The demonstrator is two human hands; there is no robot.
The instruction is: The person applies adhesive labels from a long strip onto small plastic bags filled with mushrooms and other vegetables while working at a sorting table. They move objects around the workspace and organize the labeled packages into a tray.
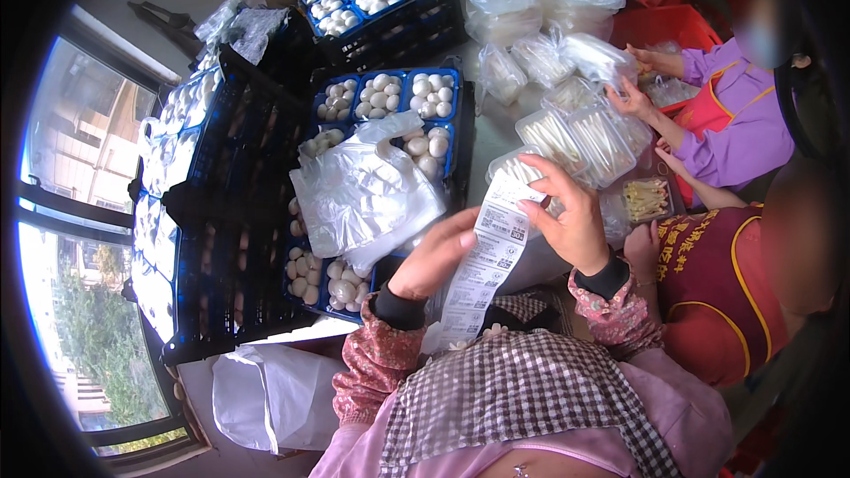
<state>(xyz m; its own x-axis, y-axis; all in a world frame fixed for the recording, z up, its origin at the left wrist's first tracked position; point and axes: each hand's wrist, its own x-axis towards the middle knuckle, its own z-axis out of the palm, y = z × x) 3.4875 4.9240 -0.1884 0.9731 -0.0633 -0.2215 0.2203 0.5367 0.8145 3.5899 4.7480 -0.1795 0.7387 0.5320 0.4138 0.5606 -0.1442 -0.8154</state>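
A long strip of printed paper labels [481, 269] hangs down in front of my apron. My right hand [564, 212] pinches its top end between thumb and fingers. My left hand [438, 252] lies along the strip's left edge, its fingers reaching behind it; whether it grips the paper I cannot tell. Just past the strip's top sits a clear plastic tray of thin pale stems [514, 169]. Left of my hands, a stack of clear plastic bags [368, 182] rests on blue trays of white mushrooms [382, 94] in a black crate.
Black crates [219, 212] of mushroom trays stand at the left by the window, another crate [392, 23] beyond. Filled bags [531, 0] and trays of stems [601, 143] cover the table's far right. Co-workers' hands [634, 103] are at the right, near a red crate [671, 23].
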